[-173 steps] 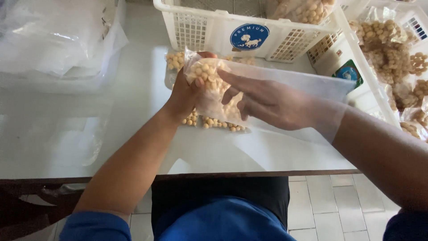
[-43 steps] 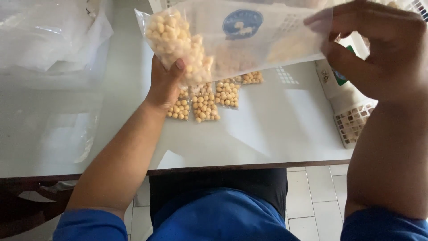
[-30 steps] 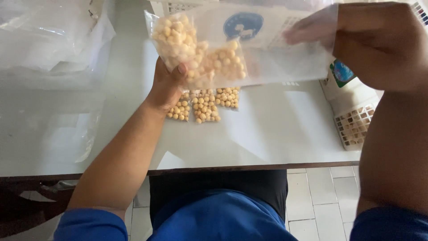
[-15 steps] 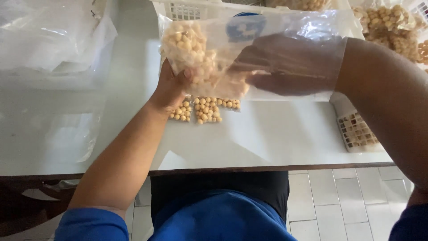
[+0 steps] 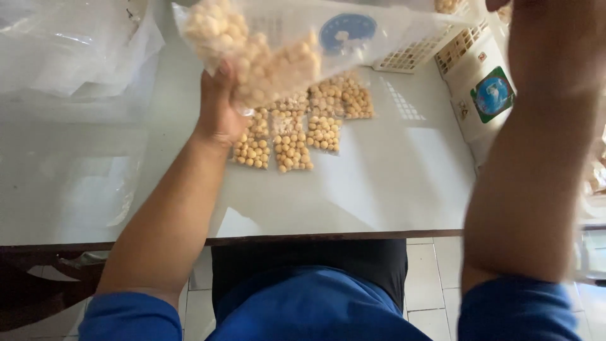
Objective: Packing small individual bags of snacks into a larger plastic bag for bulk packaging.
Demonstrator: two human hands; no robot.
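My left hand (image 5: 218, 110) grips the lower end of a clear plastic bag (image 5: 353, 35) that holds a clump of small pale yellow balls (image 5: 252, 50). The bag is raised above the white table (image 5: 391, 183) and stretched out sideways to the right. Its open end rises to my right hand (image 5: 499, 5), which is almost wholly cut off by the top edge. My right forearm stands upright at the right of the view. Below the bag, several small flat packets of the same yellow balls (image 5: 291, 134) lie side by side on the table.
A white lattice basket (image 5: 416, 55) stands at the back behind the bag. Beside it at the right is a white container with a round blue and green sticker (image 5: 491, 95). A heap of clear plastic sheeting (image 5: 69, 50) fills the back left. The table's front edge (image 5: 315, 237) runs near my lap.
My right hand has come out of the bag and risen to the top right, pulling the bag's open end up. My left hand has lifted the bag's filled end higher and leftward.
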